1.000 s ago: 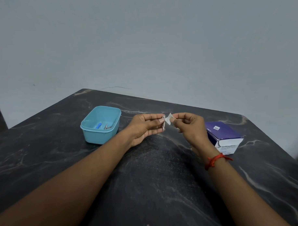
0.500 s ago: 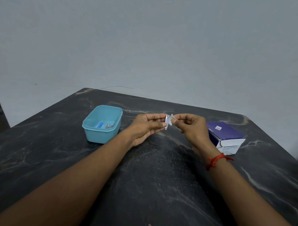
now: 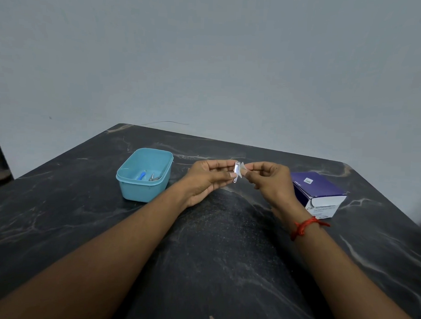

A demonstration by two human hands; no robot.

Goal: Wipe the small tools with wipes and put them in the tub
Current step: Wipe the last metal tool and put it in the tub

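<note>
My left hand [image 3: 207,179] pinches a small silver nail clipper [image 3: 236,171] upright between thumb and fingers, above the middle of the table. Facing it, my right hand [image 3: 269,183] holds a small white wipe [image 3: 243,170] pressed against the clipper's right side. The light blue tub [image 3: 144,175] stands on the table to the left of my left hand. Inside it lie a blue-handled tool [image 3: 141,175] and a small metal tool [image 3: 152,177].
A purple and white box [image 3: 319,194] lies on the dark marble table [image 3: 213,243] just right of my right hand. A red thread is tied round my right wrist. A plain grey wall rises behind the table's far edge.
The clipper has turned in my left hand so its flat metal face shows. The wipe has moved in against it. Both hands stay in the same spot.
</note>
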